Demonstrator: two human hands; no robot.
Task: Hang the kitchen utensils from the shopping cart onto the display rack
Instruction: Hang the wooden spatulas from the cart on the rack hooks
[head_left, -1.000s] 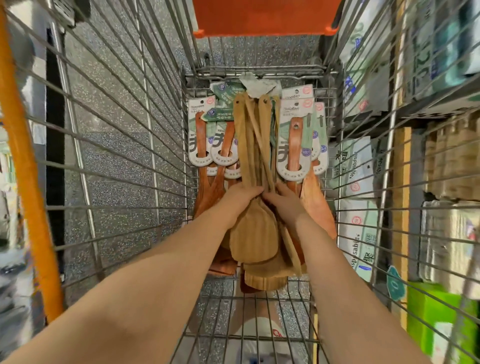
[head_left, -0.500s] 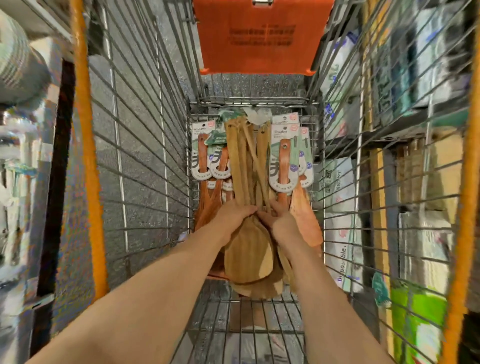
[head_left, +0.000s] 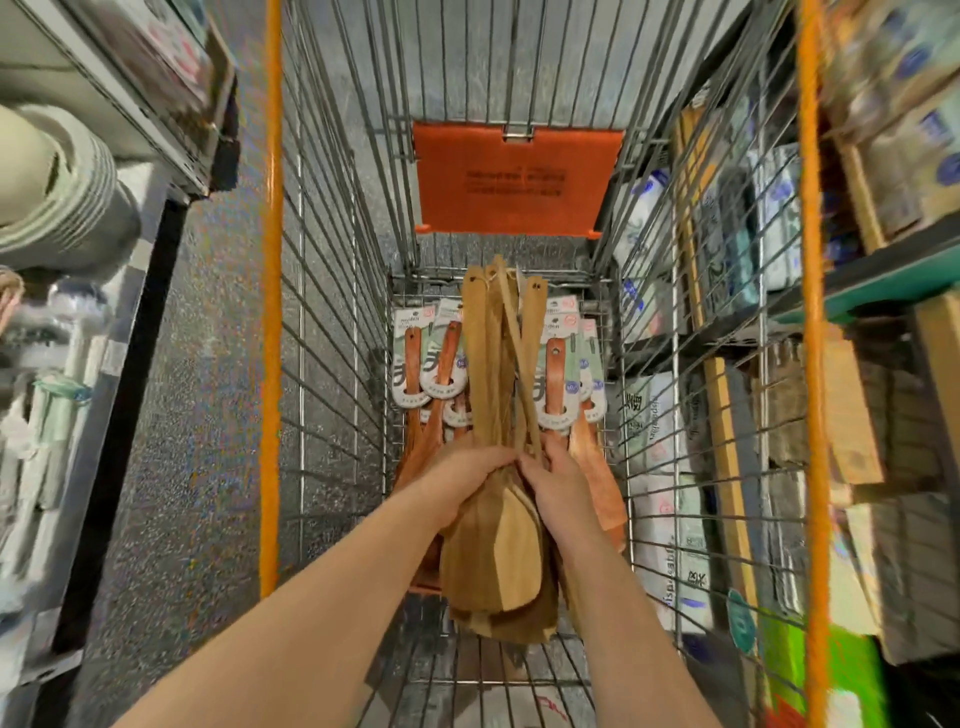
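Two hands meet around one bundle of pale wooden spatulas (head_left: 493, 566) inside the shopping cart (head_left: 332, 322). The left hand (head_left: 465, 480) curls over the handles from the left, and the right hand (head_left: 558, 480) clasps them from the right, so the fingertips nearly touch. The blades point toward the person, the handle ends toward the orange flap (head_left: 511, 182). Darker carded utensils (head_left: 555, 374) lie beneath and beside the bundle, lower in the cart. Stocked shelves (head_left: 779, 322) stand to the right
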